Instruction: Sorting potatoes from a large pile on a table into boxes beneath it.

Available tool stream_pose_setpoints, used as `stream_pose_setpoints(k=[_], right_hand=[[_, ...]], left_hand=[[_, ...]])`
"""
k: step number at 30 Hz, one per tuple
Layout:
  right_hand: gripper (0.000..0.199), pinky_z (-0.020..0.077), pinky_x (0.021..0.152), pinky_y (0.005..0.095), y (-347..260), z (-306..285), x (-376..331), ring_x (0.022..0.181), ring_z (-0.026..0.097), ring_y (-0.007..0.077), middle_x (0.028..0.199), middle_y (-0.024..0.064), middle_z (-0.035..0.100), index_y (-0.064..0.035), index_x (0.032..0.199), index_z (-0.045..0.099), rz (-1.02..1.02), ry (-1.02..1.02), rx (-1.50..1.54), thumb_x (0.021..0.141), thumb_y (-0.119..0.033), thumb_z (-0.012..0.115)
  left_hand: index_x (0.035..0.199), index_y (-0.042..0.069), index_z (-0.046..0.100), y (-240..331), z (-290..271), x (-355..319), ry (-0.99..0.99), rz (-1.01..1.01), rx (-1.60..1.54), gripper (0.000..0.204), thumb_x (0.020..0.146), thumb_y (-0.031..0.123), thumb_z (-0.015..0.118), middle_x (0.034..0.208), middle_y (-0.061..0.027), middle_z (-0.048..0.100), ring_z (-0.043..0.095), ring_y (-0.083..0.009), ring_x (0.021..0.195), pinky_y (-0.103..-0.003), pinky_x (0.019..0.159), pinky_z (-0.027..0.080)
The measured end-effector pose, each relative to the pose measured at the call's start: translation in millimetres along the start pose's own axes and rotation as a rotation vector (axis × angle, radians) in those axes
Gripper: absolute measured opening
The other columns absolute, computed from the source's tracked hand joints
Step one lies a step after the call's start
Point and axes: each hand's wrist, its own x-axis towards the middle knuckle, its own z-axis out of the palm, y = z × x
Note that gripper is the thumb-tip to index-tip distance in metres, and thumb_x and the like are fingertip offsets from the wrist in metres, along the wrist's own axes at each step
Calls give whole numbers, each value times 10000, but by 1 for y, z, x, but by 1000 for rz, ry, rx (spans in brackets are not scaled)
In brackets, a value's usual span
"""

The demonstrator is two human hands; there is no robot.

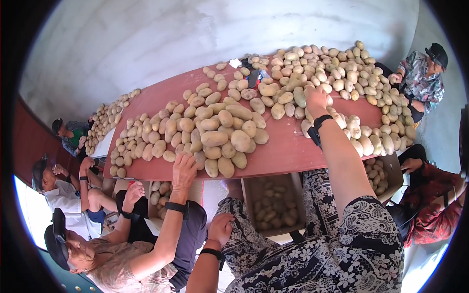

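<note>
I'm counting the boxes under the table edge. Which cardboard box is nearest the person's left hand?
The middle box, open and holding potatoes, just right of the left hand. The box at far right sits beyond the right arm.

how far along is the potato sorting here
Early, by the look of it. Done: some potatoes already lie in the cardboard box below the red table. In hand: the right hand reaches into the far potato pile; the left hand rests on the lap. Left: large heaps, including the middle pile.
</note>
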Motion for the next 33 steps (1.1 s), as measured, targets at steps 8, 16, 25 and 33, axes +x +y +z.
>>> stream_pose_setpoints(k=[8,16,25,33], right_hand=[[484,486,915,458,-51,25,-75,1036,567,418,1170,235,561,-48,1304,540,-316,263,766,840,-131,653],[450,481,926,424,-145,15,-140,1072,553,377,1171,202,528,-47,1247,582,-446,222,869,827,-158,700],[415,449,933,451,-109,19,-140,1088,527,355,1153,173,531,-80,1225,610,-585,131,686,843,-236,657],[351,338,963,474,-2,4,-85,1237,434,280,1267,108,550,-103,1207,611,-34,-105,-310,876,-216,583]], left_hand=[[937,43,685,1,0,1,-16,-8,-9,285,727,-35,510,1058,-156,679,628,-344,1046,-406,945,494],[933,50,698,7,-2,1,-17,-37,5,277,732,-20,520,1061,-150,684,634,-339,1040,-406,932,503],[914,70,694,1,3,4,-6,12,3,244,733,16,539,1018,-126,696,652,-332,989,-408,894,526],[915,62,689,2,0,2,17,20,33,238,744,16,530,1025,-134,691,640,-339,1005,-414,909,516]])
